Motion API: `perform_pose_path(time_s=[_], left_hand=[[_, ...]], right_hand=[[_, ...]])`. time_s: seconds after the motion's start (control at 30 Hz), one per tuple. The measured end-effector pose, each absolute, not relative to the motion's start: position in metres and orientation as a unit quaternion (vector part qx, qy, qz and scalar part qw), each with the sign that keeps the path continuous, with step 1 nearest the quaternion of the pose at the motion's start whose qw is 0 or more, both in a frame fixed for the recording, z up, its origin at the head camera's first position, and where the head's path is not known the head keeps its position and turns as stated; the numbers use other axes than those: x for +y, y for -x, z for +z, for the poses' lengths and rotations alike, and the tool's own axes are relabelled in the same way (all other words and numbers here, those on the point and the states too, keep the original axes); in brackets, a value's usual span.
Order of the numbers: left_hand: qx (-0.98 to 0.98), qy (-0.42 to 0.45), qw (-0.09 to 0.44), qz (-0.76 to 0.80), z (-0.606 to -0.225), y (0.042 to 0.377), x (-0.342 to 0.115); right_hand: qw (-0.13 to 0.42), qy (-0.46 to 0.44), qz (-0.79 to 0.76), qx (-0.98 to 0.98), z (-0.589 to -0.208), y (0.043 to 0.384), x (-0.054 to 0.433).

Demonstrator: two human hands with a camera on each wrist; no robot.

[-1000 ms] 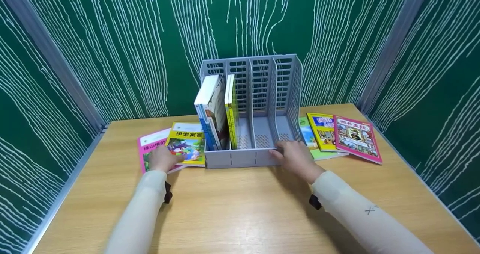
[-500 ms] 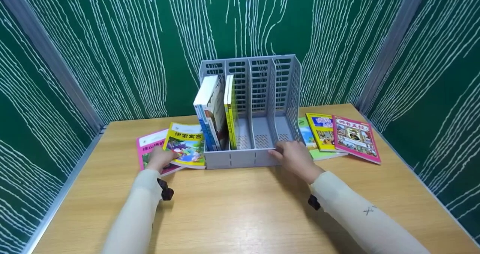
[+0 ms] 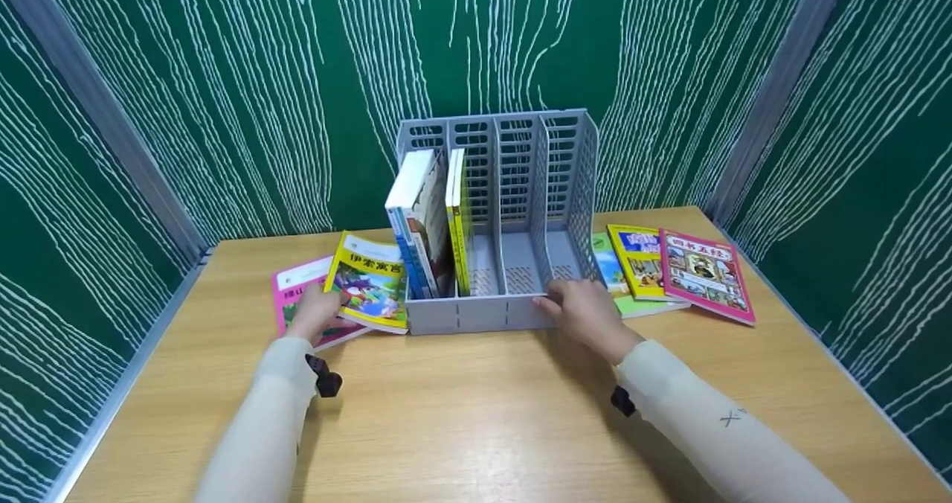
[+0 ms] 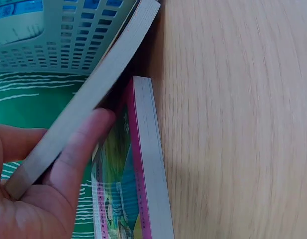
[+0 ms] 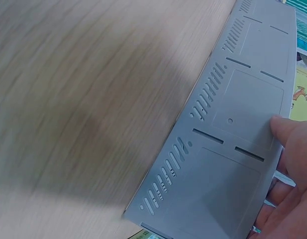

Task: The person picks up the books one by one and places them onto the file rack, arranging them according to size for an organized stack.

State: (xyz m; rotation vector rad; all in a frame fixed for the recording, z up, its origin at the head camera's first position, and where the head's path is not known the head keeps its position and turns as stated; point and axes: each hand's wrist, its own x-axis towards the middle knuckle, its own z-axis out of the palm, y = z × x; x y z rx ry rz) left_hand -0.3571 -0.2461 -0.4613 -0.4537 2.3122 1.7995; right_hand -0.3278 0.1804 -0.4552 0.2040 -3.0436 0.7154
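Observation:
My left hand point(image 3: 316, 313) pinches the left edge of a yellow-bordered book point(image 3: 368, 283). In the left wrist view the page block of this yellow book point(image 4: 88, 102) passes between thumb and fingers, tilted up off a pink book point(image 4: 126, 189). That pink book point(image 3: 297, 274) lies flat on the table, partly covered by the hand and the yellow one. At the right end of a grey book rack point(image 3: 480, 315), my right hand point(image 3: 591, 317) grips the low front wall. The right wrist view has the thumb on the wall's outer face, the other fingers curled over its top edge.
Thick white-and-blue books point(image 3: 416, 220) stand in the rack's leftmost slot, thin yellow books point(image 3: 457, 224) in the second. Right of the rack lie a green book point(image 3: 639, 307), a yellow book point(image 3: 643, 265) and a pink book point(image 3: 710, 276), overlapping. Green walls surround the wooden table point(image 3: 476, 414).
The yellow-bordered book has turned slightly and its left side has lifted in my left hand, which has shifted a little left. My right hand stays on the rack.

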Motion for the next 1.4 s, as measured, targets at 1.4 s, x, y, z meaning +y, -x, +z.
perform_pose_path(time_s=[1.4], left_hand=[[0.87,0.045,-0.233,0.433,-0.421,0.312,-0.211]], right_hand=[[0.081,-0.089,0.346,-0.931,-0.415,0.325,0.183]])
